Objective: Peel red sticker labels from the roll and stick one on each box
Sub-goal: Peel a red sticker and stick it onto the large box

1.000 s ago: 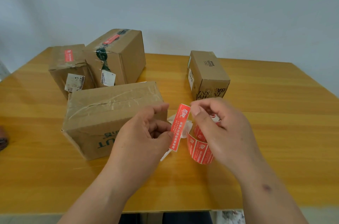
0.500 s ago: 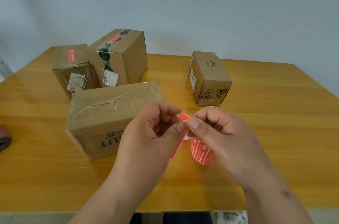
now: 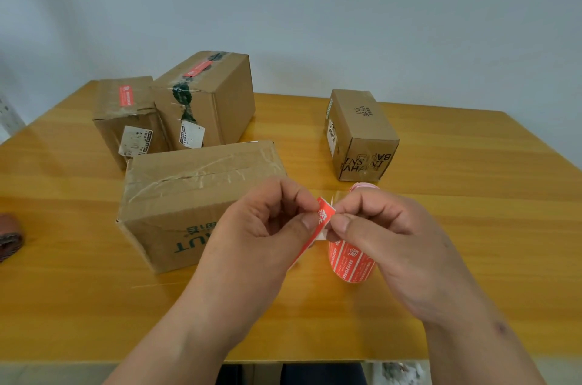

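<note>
Hidden mostly behind the right hand (image 3: pixel 406 246): the roll of red printed sticker labels (image 3: pixel 351 261); covered along its lower length by the left hand (image 3: pixel 261 236): the red label strip (image 3: pixel 324 214). Cut off by the left edge: a dark reddish-brown object (image 3: pixel 8 238), unidentifiable; too small to read: white shipping labels (image 3: pixel 136 140) on the far brown cardboard boxes.

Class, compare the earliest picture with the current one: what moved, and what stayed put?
The two hands closed together: right hand now pinches the top of the red sticker beside the left hand, which keeps pinching it. The sticker roll and four boxes stayed put.

Packing room: taped parcels (image 3: pixel 201 195) on wooden table (image 3: pixel 472 195)
</note>
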A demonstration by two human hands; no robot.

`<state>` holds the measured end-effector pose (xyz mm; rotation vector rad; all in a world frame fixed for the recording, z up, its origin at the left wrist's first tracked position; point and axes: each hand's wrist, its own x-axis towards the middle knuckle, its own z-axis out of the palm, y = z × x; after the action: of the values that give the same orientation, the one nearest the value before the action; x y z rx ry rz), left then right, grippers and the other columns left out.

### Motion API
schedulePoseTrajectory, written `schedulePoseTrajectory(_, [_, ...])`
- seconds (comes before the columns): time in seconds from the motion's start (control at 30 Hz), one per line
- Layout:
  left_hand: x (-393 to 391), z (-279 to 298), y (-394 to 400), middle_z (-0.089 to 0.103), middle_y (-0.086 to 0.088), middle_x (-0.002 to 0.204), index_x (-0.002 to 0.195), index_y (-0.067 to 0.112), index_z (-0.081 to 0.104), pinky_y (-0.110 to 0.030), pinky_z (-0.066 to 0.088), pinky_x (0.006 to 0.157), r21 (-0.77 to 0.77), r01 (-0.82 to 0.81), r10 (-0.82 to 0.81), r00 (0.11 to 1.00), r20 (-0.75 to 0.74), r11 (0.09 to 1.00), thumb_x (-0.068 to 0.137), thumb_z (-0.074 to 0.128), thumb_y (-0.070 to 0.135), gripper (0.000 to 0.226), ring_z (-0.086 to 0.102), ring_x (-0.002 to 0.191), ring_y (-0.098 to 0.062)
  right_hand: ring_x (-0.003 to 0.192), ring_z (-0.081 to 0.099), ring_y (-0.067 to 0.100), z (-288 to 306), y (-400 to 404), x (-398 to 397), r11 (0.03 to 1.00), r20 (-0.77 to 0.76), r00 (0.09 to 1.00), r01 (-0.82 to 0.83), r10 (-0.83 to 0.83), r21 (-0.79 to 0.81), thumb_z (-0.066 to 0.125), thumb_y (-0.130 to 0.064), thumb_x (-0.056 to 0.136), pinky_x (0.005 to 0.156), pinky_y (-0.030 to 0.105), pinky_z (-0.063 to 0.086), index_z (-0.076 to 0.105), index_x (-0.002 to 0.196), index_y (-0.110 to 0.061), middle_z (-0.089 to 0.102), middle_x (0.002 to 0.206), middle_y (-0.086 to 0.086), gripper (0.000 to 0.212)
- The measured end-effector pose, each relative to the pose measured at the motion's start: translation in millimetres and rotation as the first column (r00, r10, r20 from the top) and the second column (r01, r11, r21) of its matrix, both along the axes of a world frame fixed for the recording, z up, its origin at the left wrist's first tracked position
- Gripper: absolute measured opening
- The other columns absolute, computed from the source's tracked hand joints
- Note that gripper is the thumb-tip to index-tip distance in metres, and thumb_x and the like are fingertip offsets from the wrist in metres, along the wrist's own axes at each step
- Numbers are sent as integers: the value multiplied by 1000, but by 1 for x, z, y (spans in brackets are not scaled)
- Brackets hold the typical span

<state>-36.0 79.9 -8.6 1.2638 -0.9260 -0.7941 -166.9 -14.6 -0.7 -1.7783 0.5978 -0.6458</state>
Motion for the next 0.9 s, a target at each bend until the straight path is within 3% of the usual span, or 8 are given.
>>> schedulePoseTrajectory(0.23, [2, 0, 1, 67, 5, 69, 79, 26, 69, -14, 47, 58, 32, 14, -15, 1000, 23, 999, 86, 63, 12, 17, 60, 64, -5, 73, 65, 5, 1, 1, 0, 1000, 5, 1000, 13, -12, -23, 60, -26, 76, 67, 20, 46, 71, 74, -21, 69, 73, -8, 12])
schedulePoseTrajectory(0.37, [2, -2, 0, 69, 6, 71, 80, 28, 69, -15, 49, 61, 41, 19, -20, 999, 44, 999, 88, 62, 12, 19, 62, 67, -5, 74, 64, 7, 0, 2, 0, 999, 15, 1000, 3, -2, -50, 60, -24, 78, 67, 22, 45, 70, 73, -21, 68, 74, -7, 12])
schedulePoseTrajectory(0.57, [3, -4, 1, 69, 3, 76, 82, 27, 70, -17, 51, 67, 37, 30, -32, 998, 46, 999, 88, 62, 13, 17, 62, 69, -7, 77, 64, 25, -4, 1, 2, 997, 25, 1000, 14, -12, -76, 63, -29, 78, 70, 42, 50, 70, 75, -21, 67, 75, 0, 12])
schedulePoseTrajectory(0.63, [3, -4, 1, 70, 3, 78, 82, 27, 70, -19, 52, 69, 37, 35, -37, 998, 53, 999, 88, 62, 13, 18, 63, 70, -8, 73, 62, 18, -4, 1, 2, 995, 14, 1000, 10, -9, -96, 62, -34, 75, 65, 35, 48, 70, 76, -23, 67, 74, -2, 14])
schedulePoseTrajectory(0.73, [2, -4, 1, 70, 1, 79, 82, 27, 70, -21, 53, 71, 31, 41, -43, 998, 50, 999, 88, 61, 13, 18, 63, 71, -8, 70, 60, 6, -5, 2, 0, 996, 25, 1000, 19, -16, -85, 63, -25, 76, 66, 26, 42, 69, 73, -24, 66, 71, -8, 7])
schedulePoseTrajectory(0.9, [2, -5, 1, 71, -3, 80, 80, 27, 70, -20, 52, 70, 36, 40, -42, 997, 58, 999, 88, 64, 11, 18, 62, 71, -9, 65, 56, 9, -7, 1, 0, 998, 88, 996, 17, -12, -58, 64, -32, 74, 61, 24, 42, 69, 73, -17, 63, 67, 1, 16])
